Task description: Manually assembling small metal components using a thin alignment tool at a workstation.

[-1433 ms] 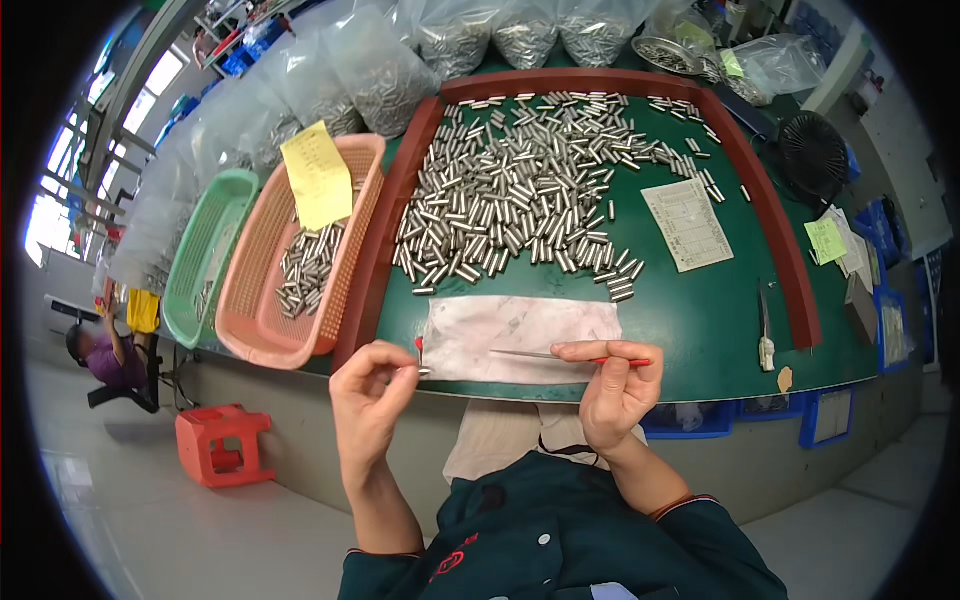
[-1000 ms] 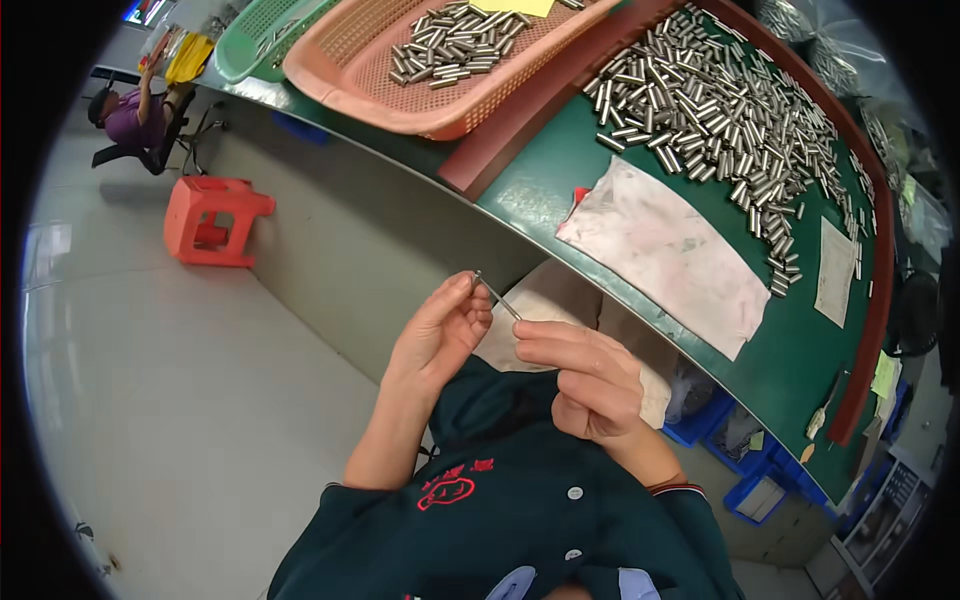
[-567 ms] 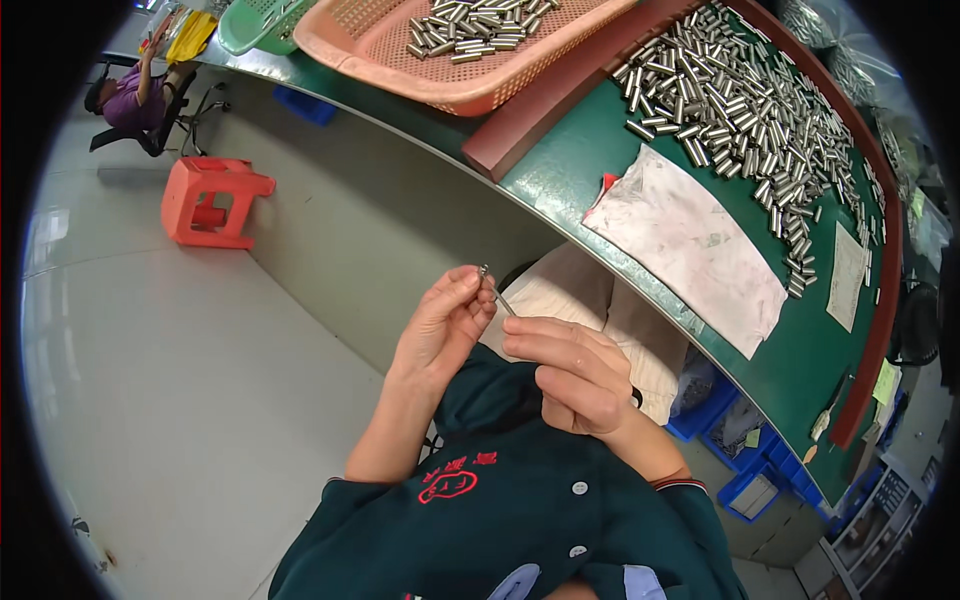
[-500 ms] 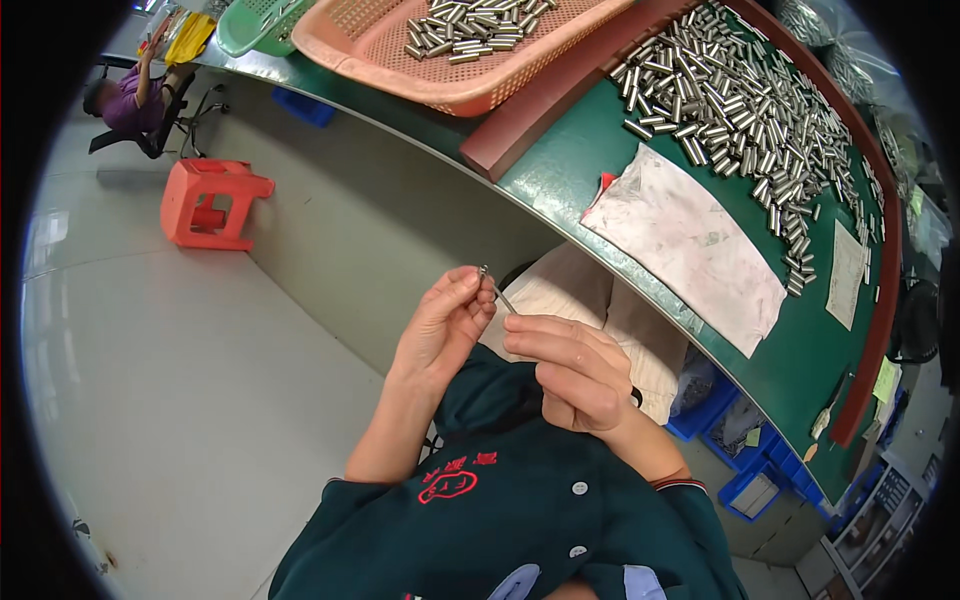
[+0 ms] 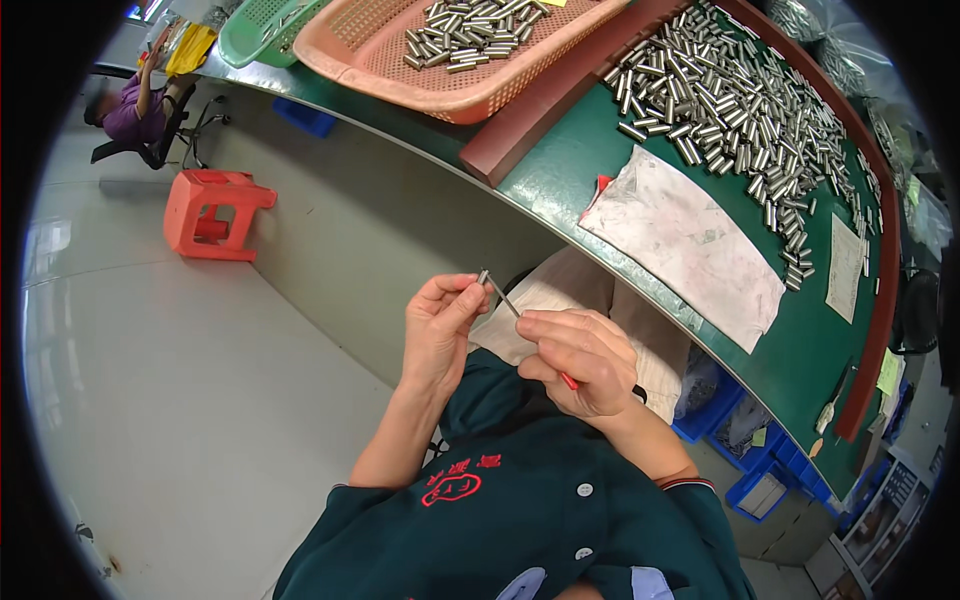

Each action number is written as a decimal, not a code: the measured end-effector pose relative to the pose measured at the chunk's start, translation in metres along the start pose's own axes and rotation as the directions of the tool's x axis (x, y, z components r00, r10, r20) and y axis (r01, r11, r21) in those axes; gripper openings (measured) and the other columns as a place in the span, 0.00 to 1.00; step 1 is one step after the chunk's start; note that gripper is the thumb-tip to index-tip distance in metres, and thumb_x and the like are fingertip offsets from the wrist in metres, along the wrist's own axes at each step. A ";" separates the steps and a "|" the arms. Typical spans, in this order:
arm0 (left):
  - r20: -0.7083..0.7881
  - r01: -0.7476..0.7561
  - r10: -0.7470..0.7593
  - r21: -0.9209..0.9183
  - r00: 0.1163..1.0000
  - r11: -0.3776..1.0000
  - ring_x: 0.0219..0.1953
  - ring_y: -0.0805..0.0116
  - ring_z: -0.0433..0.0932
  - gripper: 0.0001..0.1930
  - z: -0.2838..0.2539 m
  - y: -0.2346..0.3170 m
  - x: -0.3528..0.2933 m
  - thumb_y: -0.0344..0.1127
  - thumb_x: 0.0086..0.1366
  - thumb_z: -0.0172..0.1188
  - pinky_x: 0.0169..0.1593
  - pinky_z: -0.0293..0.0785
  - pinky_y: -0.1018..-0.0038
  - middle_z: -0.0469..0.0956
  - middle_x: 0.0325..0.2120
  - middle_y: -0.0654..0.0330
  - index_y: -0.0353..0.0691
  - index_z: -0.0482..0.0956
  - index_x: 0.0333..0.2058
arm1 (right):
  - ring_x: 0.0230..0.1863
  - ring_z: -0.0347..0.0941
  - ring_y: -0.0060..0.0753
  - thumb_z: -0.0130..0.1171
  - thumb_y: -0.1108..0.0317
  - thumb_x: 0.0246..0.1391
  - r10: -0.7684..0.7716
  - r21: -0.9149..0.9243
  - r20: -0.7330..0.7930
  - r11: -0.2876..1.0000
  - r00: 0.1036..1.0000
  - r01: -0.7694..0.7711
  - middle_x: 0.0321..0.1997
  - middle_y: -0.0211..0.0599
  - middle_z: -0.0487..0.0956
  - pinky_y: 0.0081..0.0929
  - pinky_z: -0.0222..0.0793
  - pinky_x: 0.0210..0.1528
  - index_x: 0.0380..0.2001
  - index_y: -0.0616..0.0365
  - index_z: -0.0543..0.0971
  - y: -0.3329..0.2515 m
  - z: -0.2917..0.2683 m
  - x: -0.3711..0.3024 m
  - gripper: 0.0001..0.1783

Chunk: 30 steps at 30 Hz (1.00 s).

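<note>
My left hand pinches a small shiny metal cylinder between thumb and fingers, above my lap. In my right hand is a thin-shafted tool with a red handle end showing below the fingers; its exact kind cannot be made out. The shaft slants up from my right fingertips, and its tip meets or nearly meets the cylinder. Many similar metal cylinders lie heaped on the green table to the right. Nearer me, a stained white cloth covers part of the table's edge.
A pink basket with more cylinders stands at the far edge, beside a green basket. A dark red wooden rail borders the heap. Blue bins sit below the table. Leftward are a red stool and a seated person.
My left fingers have shifted, and more of the cylinder shows. My right hand has turned and moved slightly right and down, exposing the tool's red end.
</note>
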<state>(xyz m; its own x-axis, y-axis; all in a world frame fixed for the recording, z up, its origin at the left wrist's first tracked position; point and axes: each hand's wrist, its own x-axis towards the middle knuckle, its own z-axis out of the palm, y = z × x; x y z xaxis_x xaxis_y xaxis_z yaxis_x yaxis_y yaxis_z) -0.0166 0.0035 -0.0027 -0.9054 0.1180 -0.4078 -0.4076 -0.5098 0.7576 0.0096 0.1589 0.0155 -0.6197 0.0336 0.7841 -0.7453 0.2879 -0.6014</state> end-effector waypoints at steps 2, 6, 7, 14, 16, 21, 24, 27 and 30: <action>-0.041 -0.004 0.004 0.008 0.999 1.000 0.28 0.74 0.73 0.06 -0.002 -0.001 -0.001 0.24 0.54 0.56 0.37 0.70 0.80 0.76 0.28 0.57 0.35 0.73 0.32 | 0.31 0.76 0.44 0.59 0.72 0.42 0.079 -0.049 0.075 0.996 0.994 -0.076 0.31 0.46 0.77 0.30 0.72 0.30 0.31 0.64 0.71 -0.005 0.000 0.003 0.11; -0.152 0.097 -0.097 -0.006 0.984 0.995 0.29 0.73 0.73 0.06 -0.014 -0.006 0.000 0.23 0.55 0.53 0.36 0.70 0.80 0.75 0.28 0.57 0.33 0.72 0.33 | 0.34 0.75 0.42 0.55 0.81 0.36 0.234 -0.114 0.211 0.970 0.949 -0.214 0.32 0.44 0.76 0.28 0.71 0.35 0.31 0.66 0.73 -0.011 0.004 0.006 0.13; -0.173 0.082 -0.083 -0.011 0.981 0.997 0.29 0.73 0.72 0.06 -0.017 -0.010 0.000 0.23 0.56 0.53 0.36 0.71 0.80 0.74 0.28 0.57 0.33 0.72 0.33 | 0.35 0.74 0.42 0.55 0.81 0.36 0.224 -0.103 0.219 0.973 0.950 -0.206 0.32 0.44 0.76 0.29 0.71 0.36 0.32 0.66 0.73 -0.011 0.006 0.005 0.13; -0.089 0.085 -0.092 -0.082 0.992 0.993 0.30 0.72 0.72 0.06 -0.008 -0.014 0.002 0.23 0.55 0.54 0.37 0.71 0.79 0.73 0.27 0.58 0.33 0.72 0.33 | 0.30 0.75 0.39 0.62 0.76 0.33 0.132 -0.107 0.067 0.987 0.989 -0.124 0.30 0.44 0.77 0.25 0.72 0.31 0.27 0.66 0.75 -0.003 0.000 -0.007 0.12; -0.110 0.125 -0.138 -0.119 0.984 0.985 0.31 0.72 0.72 0.06 -0.005 -0.017 0.005 0.23 0.55 0.54 0.38 0.70 0.79 0.73 0.28 0.58 0.33 0.71 0.34 | 0.27 0.75 0.37 0.66 0.72 0.31 0.098 -0.126 -0.045 0.987 0.994 -0.103 0.27 0.41 0.77 0.24 0.71 0.28 0.26 0.64 0.75 0.004 -0.004 -0.010 0.14; -0.054 0.146 -0.154 -0.123 0.987 0.982 0.34 0.70 0.71 0.08 -0.006 -0.019 0.010 0.24 0.57 0.53 0.40 0.69 0.77 0.72 0.30 0.57 0.35 0.69 0.36 | 0.30 0.75 0.38 0.62 0.76 0.33 0.149 -0.134 -0.079 0.978 0.986 -0.159 0.29 0.39 0.76 0.26 0.71 0.30 0.28 0.65 0.75 0.005 -0.006 -0.009 0.13; -0.028 0.060 -0.057 0.099 0.998 0.993 0.33 0.73 0.71 0.07 -0.007 -0.026 0.015 0.25 0.58 0.52 0.37 0.69 0.81 0.72 0.29 0.57 0.34 0.68 0.36 | 0.37 0.73 0.45 0.52 0.83 0.33 0.226 -0.034 -0.046 0.973 0.973 -0.228 0.37 0.47 0.75 0.31 0.72 0.37 0.35 0.69 0.72 -0.004 -0.004 -0.017 0.18; -0.108 0.004 0.003 0.057 0.994 0.998 0.32 0.73 0.72 0.09 -0.005 -0.031 0.021 0.27 0.58 0.52 0.36 0.69 0.81 0.72 0.28 0.57 0.34 0.67 0.38 | 0.40 0.73 0.46 0.50 0.83 0.36 0.148 -0.043 -0.079 0.988 0.986 -0.152 0.38 0.50 0.74 0.33 0.71 0.39 0.35 0.71 0.72 -0.009 -0.005 -0.020 0.16; -0.121 0.075 -0.077 -0.018 0.990 0.997 0.32 0.74 0.71 0.09 -0.018 -0.033 0.030 0.28 0.58 0.51 0.37 0.68 0.82 0.72 0.29 0.60 0.36 0.67 0.38 | 0.40 0.73 0.47 0.53 0.80 0.38 0.113 0.003 -0.139 0.993 0.984 -0.114 0.38 0.51 0.74 0.34 0.71 0.38 0.34 0.71 0.72 -0.013 -0.011 -0.018 0.14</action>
<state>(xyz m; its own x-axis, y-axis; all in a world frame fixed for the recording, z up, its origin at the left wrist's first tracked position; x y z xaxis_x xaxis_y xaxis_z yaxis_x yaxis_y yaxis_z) -0.0288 0.0086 -0.0488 -0.8504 0.0530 -0.5234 -0.4723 -0.5151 0.7152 0.0332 0.1649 0.0107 -0.6599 0.1989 0.7245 -0.6706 0.2789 -0.6874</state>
